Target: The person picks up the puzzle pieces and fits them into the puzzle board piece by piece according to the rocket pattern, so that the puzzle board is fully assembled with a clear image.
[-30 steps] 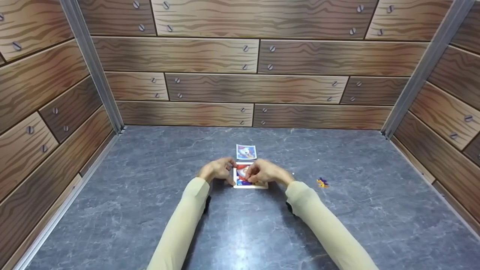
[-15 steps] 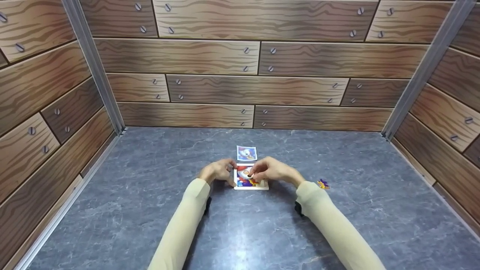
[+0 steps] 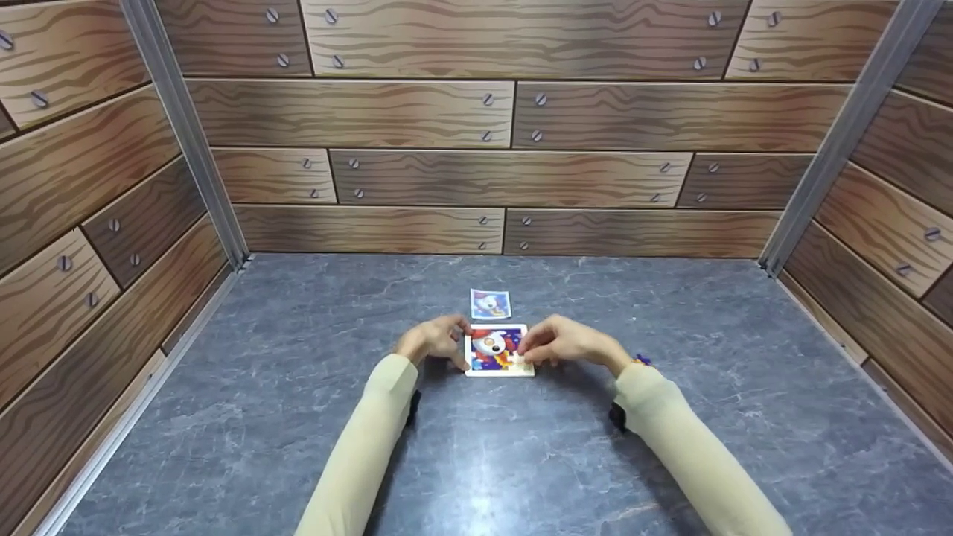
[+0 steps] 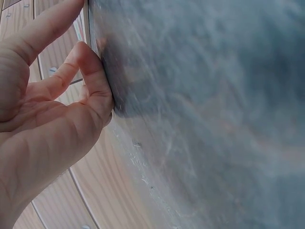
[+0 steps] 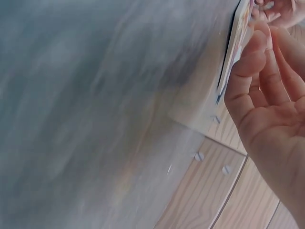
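Note:
A small jigsaw puzzle [image 3: 488,359] in a white-edged frame lies flat on the table, showing a white cartoon character on red and blue. Its near right part is bare and cream-coloured. My left hand [image 3: 435,339] holds the left side of the frame, thumb at the near corner and a finger at the far one. At the right side, my right hand [image 3: 569,342] has thumb and fingertips close together over the puzzle. In the right wrist view, the right thumb [image 5: 250,62] meets the forefinger; whether a piece is between them is hidden.
Behind the puzzle lies a picture card [image 3: 490,304] with a similar design. Loose puzzle pieces [image 3: 643,360] lie to the right, mostly hidden by my right sleeve. Wood-print walls [image 3: 417,227] enclose the grey marbled table [image 3: 298,417] at the back and sides.
My right hand has moved right, from the middle of the puzzle to its right side, uncovering the character's face. The right forearm now covers most of the loose pieces. My left hand stays put.

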Demonstrator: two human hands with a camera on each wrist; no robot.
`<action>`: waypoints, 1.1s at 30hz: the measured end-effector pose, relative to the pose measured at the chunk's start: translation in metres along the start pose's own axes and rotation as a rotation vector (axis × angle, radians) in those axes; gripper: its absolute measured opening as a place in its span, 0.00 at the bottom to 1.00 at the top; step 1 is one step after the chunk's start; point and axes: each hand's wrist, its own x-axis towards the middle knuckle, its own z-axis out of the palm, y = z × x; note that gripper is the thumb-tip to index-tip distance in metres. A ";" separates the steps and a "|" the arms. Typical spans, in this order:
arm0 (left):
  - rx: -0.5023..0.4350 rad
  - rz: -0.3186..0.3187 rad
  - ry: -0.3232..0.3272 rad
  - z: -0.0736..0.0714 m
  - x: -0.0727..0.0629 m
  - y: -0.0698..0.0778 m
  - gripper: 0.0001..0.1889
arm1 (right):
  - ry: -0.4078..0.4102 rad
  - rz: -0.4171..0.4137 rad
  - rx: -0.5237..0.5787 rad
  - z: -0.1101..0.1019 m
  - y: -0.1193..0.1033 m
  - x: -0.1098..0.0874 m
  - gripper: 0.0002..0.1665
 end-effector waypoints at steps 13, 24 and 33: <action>-0.047 -0.043 -0.008 0.000 -0.002 0.002 0.31 | 0.012 0.005 -0.045 -0.034 0.025 -0.034 0.15; -0.044 -0.011 0.002 0.001 -0.001 0.000 0.30 | 0.074 0.035 -0.025 -0.059 0.043 -0.056 0.15; -0.022 0.028 0.015 0.003 -0.001 -0.001 0.30 | 0.097 0.043 -0.095 -0.070 0.055 -0.071 0.11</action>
